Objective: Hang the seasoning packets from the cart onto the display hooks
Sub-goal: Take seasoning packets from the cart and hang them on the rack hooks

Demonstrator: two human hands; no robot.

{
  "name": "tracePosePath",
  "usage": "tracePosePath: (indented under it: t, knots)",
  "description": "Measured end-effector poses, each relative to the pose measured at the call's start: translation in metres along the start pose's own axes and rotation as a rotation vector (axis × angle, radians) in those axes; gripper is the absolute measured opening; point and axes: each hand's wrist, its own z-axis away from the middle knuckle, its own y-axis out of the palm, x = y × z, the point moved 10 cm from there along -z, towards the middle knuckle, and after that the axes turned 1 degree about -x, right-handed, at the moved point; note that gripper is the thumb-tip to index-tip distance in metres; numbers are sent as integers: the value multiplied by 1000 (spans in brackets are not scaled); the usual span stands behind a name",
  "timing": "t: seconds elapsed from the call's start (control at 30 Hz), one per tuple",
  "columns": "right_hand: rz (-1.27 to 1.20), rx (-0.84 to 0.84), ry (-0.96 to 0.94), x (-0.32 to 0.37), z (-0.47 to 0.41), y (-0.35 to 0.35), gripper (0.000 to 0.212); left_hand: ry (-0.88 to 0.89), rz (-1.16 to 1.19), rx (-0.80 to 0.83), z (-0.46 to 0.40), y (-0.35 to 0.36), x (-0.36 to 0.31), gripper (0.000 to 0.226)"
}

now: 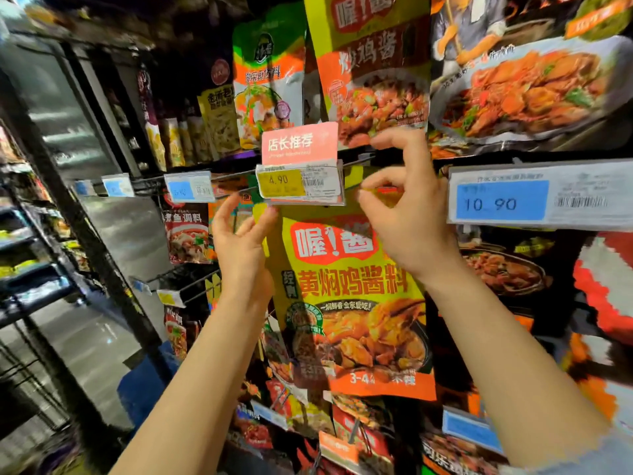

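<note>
Head view shows your left hand [241,241] and right hand [404,214] pinching the yellow packet's [349,303] top corners beneath the price tag [299,183]; level its hole with the hook [356,161], then slide back.

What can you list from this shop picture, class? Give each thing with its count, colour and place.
Held packet: one, yellow and orange, centre, top edge gripped by both hands under the 4.90 tag.
4.90 tag: one, yellow, on the hook above the held packet.
Pink sign: one, just above the 4.90 tag.
10.90 tag: one, blue, right.
Hung packets: several, yellow, green, orange, top row.
Lower packets: several, mostly red, left and below.
Shelving: dark with grey panels, far left.
Left hand: pinches the packet's top left corner.
Right hand: pinches its top edge at the hook.
</note>
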Motion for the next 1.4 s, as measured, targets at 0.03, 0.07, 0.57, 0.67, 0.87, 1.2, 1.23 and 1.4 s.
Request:
tracePosePath:
  t: [0.03, 0.07, 0.57, 0.67, 0.87, 1.2, 1.23, 1.4]
  knots:
    - [-5, -9, -22, 1, -4, 0, 45, 0, 9, -5, -3, 0, -1, 53]
    - [3, -18, -33, 1, -7, 1, 45, 5, 20, -3, -7, 1, -2, 53]
    - [7, 68, 123, -25, -29, 20, 43, 54, 15, 10, -19, 4, -11, 46]
    - [-28, 112, 157, -25, -27, 27, 47, 49, 36, -12, -21, -8, -8, 44]
    - [-131, 77, 271, -28, -24, 29, 48, 64, 54, -15, -22, -13, -17, 41]
    - [-61, 82, 385, -32, -22, 34, 44, 73, 120, 80, -34, -6, -10, 35]
    - [-57, 80, 395, -34, -20, 35, 44, 88, 124, 98, -34, -6, -9, 33]
    - [-30, 9, 478, -52, -5, 28, 41, 226, 32, 173, -38, -5, -4, 26]
